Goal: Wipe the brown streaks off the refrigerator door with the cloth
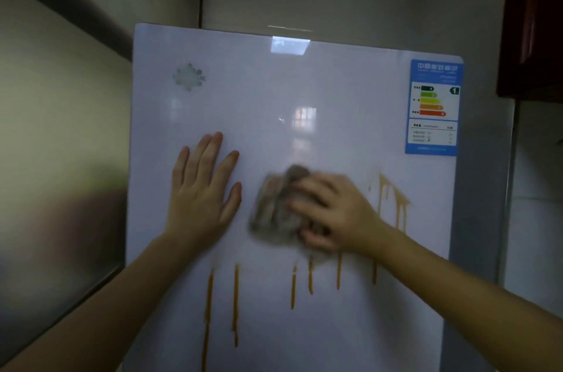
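Observation:
The white refrigerator door (pixel 274 97) fills the middle of the view. Brown streaks run down it: long drips (pixel 208 310) at lower left, shorter ones (pixel 310 278) below the cloth, and a smeared patch (pixel 393 198) to the right. My right hand (pixel 332 213) presses a crumpled grey-brown cloth (pixel 274 213) against the door; both look motion-blurred. My left hand (pixel 204 189) lies flat on the door to the left of the cloth, fingers spread, holding nothing.
A blue energy label (pixel 432 106) is stuck at the door's upper right, and a faint grey logo (pixel 189 77) at upper left. A dark red cabinet (pixel 533 21) hangs at the right. A pale wall (pixel 61 128) borders the fridge on the left.

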The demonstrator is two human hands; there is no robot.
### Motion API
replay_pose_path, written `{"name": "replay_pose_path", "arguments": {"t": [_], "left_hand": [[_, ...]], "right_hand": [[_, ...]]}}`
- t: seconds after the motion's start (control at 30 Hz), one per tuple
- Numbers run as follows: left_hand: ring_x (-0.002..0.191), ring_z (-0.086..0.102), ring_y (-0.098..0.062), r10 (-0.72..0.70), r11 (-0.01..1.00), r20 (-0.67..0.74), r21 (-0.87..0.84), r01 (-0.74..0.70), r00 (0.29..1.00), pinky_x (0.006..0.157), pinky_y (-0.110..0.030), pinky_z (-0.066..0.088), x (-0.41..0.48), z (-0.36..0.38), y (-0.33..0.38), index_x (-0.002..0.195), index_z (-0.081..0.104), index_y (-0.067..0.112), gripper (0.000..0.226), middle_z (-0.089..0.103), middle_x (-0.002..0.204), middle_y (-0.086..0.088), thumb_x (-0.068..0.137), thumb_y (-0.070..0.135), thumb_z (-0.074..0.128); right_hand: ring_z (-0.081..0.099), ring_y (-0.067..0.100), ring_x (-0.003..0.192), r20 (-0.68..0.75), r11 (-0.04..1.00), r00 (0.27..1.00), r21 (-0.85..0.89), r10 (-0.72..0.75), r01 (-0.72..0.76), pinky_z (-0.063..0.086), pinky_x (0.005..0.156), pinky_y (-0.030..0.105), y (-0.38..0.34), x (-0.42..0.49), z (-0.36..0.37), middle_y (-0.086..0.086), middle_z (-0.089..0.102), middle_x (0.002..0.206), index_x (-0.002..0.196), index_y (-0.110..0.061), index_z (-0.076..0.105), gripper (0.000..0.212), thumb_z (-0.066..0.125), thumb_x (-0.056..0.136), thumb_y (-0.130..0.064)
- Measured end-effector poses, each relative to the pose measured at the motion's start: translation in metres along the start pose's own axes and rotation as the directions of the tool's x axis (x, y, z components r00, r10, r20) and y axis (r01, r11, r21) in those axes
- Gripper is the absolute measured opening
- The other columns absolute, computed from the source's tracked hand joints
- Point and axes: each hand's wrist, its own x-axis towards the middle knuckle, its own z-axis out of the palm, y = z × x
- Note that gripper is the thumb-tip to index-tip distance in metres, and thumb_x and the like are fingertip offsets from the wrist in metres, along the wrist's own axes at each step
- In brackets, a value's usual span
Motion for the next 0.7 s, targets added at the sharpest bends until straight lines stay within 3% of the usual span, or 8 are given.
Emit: {"name": "replay_pose_path", "arguments": {"t": [0.07, 0.13, 0.27, 0.37, 0.47, 0.57, 0.63, 0.7], "left_hand": [[0.151, 0.030, -0.033, 0.019, 1.000, 0.005, 0.009, -0.019, 1.000, 0.125, -0.051, 0.019, 0.000, -0.002, -0.002, 0.144, 0.049, 0.013, 0.053, 0.033, 0.162, -0.016, 0.099, 0.040, 0.042], [0.151, 0.030, -0.033, 0.027, 0.999, 0.020, 0.024, -0.028, 0.999, 0.125, -0.051, 0.020, 0.001, -0.005, -0.002, 0.144, 0.050, 0.012, 0.053, 0.033, 0.162, -0.017, 0.099, 0.040, 0.042], [0.152, 0.027, -0.035, -0.033, 0.999, 0.088, 0.036, 0.030, 0.996, 0.125, -0.053, 0.019, 0.005, -0.013, 0.008, 0.142, 0.050, 0.010, 0.055, 0.030, 0.162, -0.017, 0.097, 0.040, 0.044], [0.152, 0.025, -0.036, -0.059, 0.998, 0.096, 0.042, 0.055, 0.994, 0.126, -0.053, 0.017, 0.011, -0.015, 0.024, 0.142, 0.049, 0.010, 0.055, 0.027, 0.163, -0.019, 0.096, 0.039, 0.046], [0.152, 0.026, -0.036, -0.029, 0.999, 0.095, 0.043, 0.025, 0.995, 0.125, -0.055, 0.017, 0.020, -0.013, 0.046, 0.144, 0.048, 0.012, 0.055, 0.027, 0.163, -0.019, 0.097, 0.041, 0.044], [0.151, 0.030, -0.036, -0.029, 0.999, 0.118, 0.049, 0.024, 0.993, 0.123, -0.056, 0.022, 0.027, -0.010, 0.065, 0.145, 0.049, 0.013, 0.056, 0.030, 0.163, -0.018, 0.098, 0.042, 0.043], [0.150, 0.033, -0.037, -0.014, 0.998, 0.138, 0.068, 0.005, 0.990, 0.121, -0.058, 0.025, 0.028, -0.008, 0.069, 0.144, 0.050, 0.011, 0.056, 0.033, 0.161, -0.019, 0.098, 0.042, 0.043], [0.147, 0.037, -0.038, 0.009, 0.995, 0.125, 0.093, -0.020, 0.992, 0.119, -0.058, 0.028, 0.027, -0.008, 0.067, 0.142, 0.053, 0.010, 0.055, 0.037, 0.159, -0.020, 0.097, 0.040, 0.044]], "right_hand": [[0.057, 0.035, 0.123, 0.094, 0.984, 0.980, 0.037, -0.175, 0.172, 0.047, 0.098, 0.043, 0.000, -0.016, -0.004, 0.014, 0.064, 0.135, 0.124, -0.016, 0.072, 0.041, 0.067, 0.091, -0.041], [0.056, 0.034, 0.123, 0.100, 0.987, 0.982, -0.005, -0.159, 0.160, 0.049, 0.097, 0.043, 0.016, -0.024, -0.015, 0.014, 0.064, 0.135, 0.126, -0.017, 0.071, 0.043, 0.069, 0.089, -0.041], [0.056, 0.040, 0.118, -0.013, 0.991, 0.996, -0.104, 0.084, -0.085, 0.050, 0.094, 0.050, 0.071, -0.012, -0.043, 0.018, 0.063, 0.134, 0.128, -0.013, 0.069, 0.050, 0.070, 0.086, -0.041], [0.054, 0.041, 0.120, -0.128, 0.948, 0.943, -0.047, 0.306, -0.314, 0.047, 0.096, 0.052, 0.084, 0.006, -0.047, 0.016, 0.062, 0.134, 0.126, -0.013, 0.070, 0.050, 0.074, 0.082, -0.035], [0.054, 0.041, 0.118, -0.168, 0.920, 0.906, 0.001, 0.387, -0.393, 0.046, 0.096, 0.050, 0.066, 0.010, -0.033, 0.016, 0.062, 0.133, 0.124, -0.014, 0.071, 0.049, 0.075, 0.080, -0.035], [0.056, 0.041, 0.119, -0.059, 0.993, 0.991, -0.001, 0.118, -0.119, 0.047, 0.100, 0.049, 0.043, -0.013, -0.019, 0.018, 0.062, 0.134, 0.125, -0.013, 0.070, 0.049, 0.071, 0.084, -0.040], [0.054, 0.037, 0.125, 0.052, 0.995, 0.994, 0.021, -0.100, 0.099, 0.045, 0.102, 0.046, 0.040, -0.037, -0.021, 0.015, 0.061, 0.138, 0.129, -0.016, 0.068, 0.047, 0.067, 0.089, -0.042], [0.052, 0.034, 0.129, 0.088, 0.992, 0.988, 0.012, -0.123, 0.123, 0.045, 0.102, 0.045, 0.051, -0.058, -0.030, 0.014, 0.059, 0.141, 0.130, -0.016, 0.067, 0.048, 0.065, 0.091, -0.044]]}}
